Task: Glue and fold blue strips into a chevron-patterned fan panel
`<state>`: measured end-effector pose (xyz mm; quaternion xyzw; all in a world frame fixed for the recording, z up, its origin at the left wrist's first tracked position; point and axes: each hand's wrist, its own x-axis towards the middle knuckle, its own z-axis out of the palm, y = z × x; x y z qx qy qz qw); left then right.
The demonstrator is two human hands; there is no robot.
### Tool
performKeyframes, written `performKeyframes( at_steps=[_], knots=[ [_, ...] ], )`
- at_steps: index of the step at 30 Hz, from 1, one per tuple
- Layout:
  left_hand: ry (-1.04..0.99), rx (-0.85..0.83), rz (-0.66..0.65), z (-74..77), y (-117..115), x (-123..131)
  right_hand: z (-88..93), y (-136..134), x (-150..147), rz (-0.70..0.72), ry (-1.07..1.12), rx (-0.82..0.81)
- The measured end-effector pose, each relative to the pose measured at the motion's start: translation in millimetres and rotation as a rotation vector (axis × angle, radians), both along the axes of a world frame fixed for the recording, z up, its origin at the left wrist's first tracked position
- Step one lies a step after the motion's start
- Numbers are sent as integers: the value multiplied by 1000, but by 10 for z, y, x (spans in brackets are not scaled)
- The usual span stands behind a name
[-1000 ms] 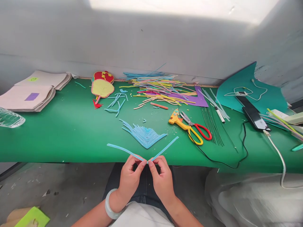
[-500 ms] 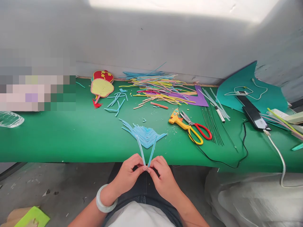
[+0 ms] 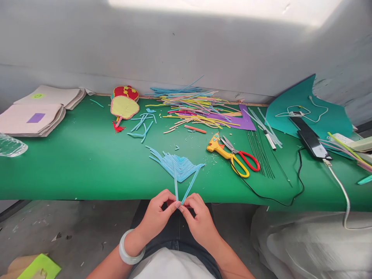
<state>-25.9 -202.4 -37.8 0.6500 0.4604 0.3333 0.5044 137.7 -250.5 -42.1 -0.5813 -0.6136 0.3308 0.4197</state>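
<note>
Near the table's front edge, my left hand (image 3: 161, 212) and my right hand (image 3: 200, 217) meet with thumbs and fingertips pinched together. Between them is a light blue pipe cleaner (image 3: 190, 186) bent into a V, its two arms pointing up and away from me. The bottom of the V is hidden by my fingertips. Just beyond lies a flat piece of nested blue V-shaped pipe cleaners (image 3: 180, 170), with longer loose ends at its left. The held V's arms overlap this piece in view. A tiny blue bent scrap (image 3: 177, 147) lies behind it.
Scissors (image 3: 244, 159) and a yellow glue gun (image 3: 216, 145) with a black cord lie to the right. Behind is a pile of coloured pipe cleaners (image 3: 200, 102). A yellow fan-shaped craft (image 3: 124, 107) and stacked books (image 3: 35, 116) are on the left. Thin wires (image 3: 261, 155) lie right.
The V of the held pipe cleaner has swung to the right and its left arm stands more upright. Both hands have stayed almost in place, still pinching it.
</note>
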Motion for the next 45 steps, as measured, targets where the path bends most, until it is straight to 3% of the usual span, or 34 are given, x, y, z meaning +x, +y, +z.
performKeyframes(
  at_steps=[4,8,13,21,30,37,45],
  knots=[
    [-115,-135,69,18,23,-12,-4,-1,-56,-59,119,-99],
    [-187,-308,140,46,53,17,-12,10,-82,-134,342,-346],
    [-180,-505,98,59,81,59,-37,55,-74,-152,532,-565],
    [-134,-541,-103,135,86,47,63,167,19,-142,543,-555],
    [-203,-528,130,98,123,47,42,177,53,-275,714,-551],
    [-157,-554,168,69,178,96,83,344,101,-318,673,-557],
    [-87,-460,207,16,282,60,95,533,144,-310,667,-541]
  ],
)
